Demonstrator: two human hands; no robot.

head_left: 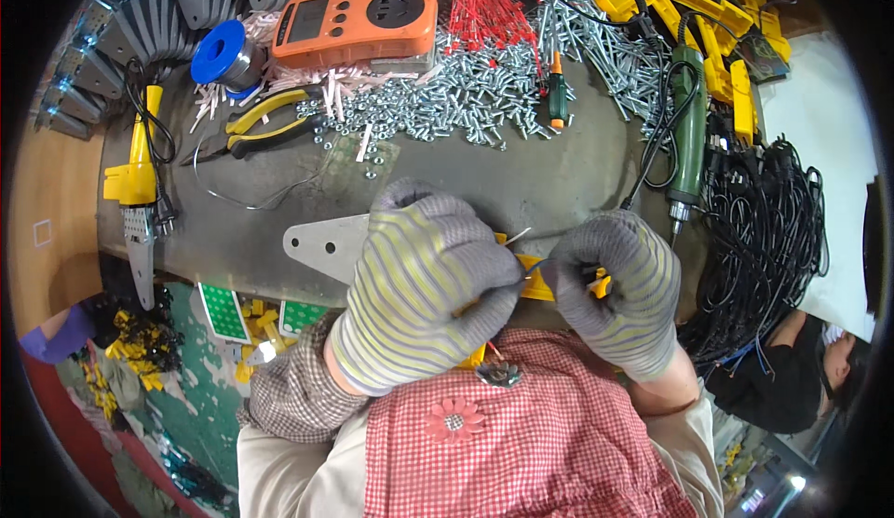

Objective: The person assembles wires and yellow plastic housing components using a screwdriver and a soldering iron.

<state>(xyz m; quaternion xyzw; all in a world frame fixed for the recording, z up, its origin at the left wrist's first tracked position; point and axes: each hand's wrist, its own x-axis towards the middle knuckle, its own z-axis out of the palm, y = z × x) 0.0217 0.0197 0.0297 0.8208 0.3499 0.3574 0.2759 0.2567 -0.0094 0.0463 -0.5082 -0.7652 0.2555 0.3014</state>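
Note:
Both of my hands wear grey gloves with yellow-green stripes. My left hand is closed over a yellow plastic housing, which shows between the two hands. From under that hand a grey metal plate with holes sticks out to the left. A short bit of blue wire runs from the housing to the fingertips of my right hand, which are pinched together on it. A thin white strand rises above the housing. The gloves hide most of the housing.
Beyond my hands lie loose screws, nuts, yellow-handled pliers, a solder spool and an orange meter. A yellow tool with a perforated plate lies left. A green electric screwdriver and bundled black cords are right.

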